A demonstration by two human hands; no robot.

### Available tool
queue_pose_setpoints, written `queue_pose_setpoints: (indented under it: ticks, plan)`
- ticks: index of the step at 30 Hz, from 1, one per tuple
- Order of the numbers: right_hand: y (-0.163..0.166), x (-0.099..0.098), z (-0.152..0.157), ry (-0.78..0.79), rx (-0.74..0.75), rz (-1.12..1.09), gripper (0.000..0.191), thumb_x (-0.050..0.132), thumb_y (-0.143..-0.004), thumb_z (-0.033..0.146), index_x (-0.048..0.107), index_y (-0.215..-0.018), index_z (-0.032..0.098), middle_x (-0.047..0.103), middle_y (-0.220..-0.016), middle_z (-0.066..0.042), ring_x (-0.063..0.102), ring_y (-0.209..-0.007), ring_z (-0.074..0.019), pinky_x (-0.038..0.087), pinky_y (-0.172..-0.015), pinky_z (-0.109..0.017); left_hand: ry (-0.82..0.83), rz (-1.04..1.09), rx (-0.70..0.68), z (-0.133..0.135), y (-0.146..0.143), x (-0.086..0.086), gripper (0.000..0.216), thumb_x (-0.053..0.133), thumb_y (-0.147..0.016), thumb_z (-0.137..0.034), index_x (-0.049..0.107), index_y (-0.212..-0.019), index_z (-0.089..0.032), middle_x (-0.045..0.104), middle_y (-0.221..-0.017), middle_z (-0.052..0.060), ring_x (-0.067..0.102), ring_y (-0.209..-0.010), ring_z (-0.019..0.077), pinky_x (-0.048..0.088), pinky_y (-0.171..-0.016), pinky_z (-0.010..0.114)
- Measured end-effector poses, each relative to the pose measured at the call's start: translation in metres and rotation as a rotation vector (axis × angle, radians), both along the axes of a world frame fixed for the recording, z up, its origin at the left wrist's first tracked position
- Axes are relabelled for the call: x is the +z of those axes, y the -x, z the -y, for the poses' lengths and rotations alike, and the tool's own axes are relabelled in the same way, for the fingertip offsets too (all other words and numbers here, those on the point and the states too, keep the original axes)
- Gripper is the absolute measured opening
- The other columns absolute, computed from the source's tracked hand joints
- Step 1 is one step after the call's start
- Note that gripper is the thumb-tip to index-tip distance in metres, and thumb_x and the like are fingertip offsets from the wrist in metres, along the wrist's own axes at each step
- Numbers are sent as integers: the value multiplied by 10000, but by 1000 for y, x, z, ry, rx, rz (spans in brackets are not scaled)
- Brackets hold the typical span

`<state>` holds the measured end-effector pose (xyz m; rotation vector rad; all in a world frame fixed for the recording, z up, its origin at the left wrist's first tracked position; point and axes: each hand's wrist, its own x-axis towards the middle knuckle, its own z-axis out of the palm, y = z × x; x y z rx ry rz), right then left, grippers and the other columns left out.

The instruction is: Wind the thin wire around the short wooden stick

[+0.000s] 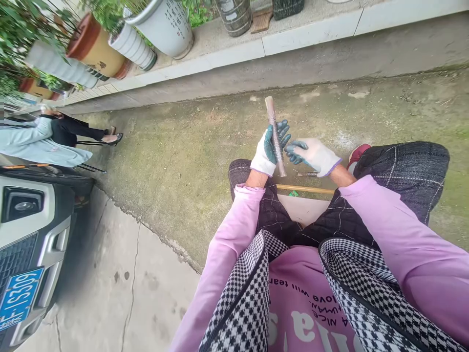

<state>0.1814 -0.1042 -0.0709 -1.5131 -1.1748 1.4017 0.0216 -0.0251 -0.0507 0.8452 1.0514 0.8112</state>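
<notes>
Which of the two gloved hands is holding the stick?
The left hand: its fingers wrap around the stick. The right hand sits beside it, fingers spread, holding nothing.

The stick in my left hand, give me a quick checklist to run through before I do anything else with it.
1. Left hand has the stick wrapped in its grip: ok.
2. Right hand free and close beside the stick, fingers open: ok.
3. Both gloves on: ok.
4. Ground ahead of the stick's upper end bare: ok.
5. Other person sits far off to the left, apart from the hands: ok.
6. Small metal tool under the right hand, held or lying loose: cannot tell.
</notes>
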Motion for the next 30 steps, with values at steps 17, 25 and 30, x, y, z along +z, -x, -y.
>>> queue_pose_setpoints:
  ticks: [17,25,30]
  plan:
    - [14,37,13,89,-1,-605,560,1100,-744,388,642,-1046,275,747,-842,18,612,-625,-153,590,-557,-304,139,-43,44,8,-10,-5,574,875,-1151,-752,832,-1349,-216,732,-852,29,814,-879,272,652,-738,342]
    - [-8,40,18,98,-47,-455,537,1067,-793,451,681,-1120,274,614,-715,67,481,-528,-125,475,-475,-266,113,-17,-8,13,3,2,371,875,-1154,-233,651,-858,-220,512,-698,-84,501,-610,91,608,-769,240]
    - [-41,9,1,111,-165,171,314,896,-1000,477,715,-1176,288,683,-826,-6,636,-630,-217,602,-617,-361,63,-101,-59,18,14,17,323,940,-1045,-171,681,-855,-208,692,-774,-64,496,-602,62,663,-865,258]
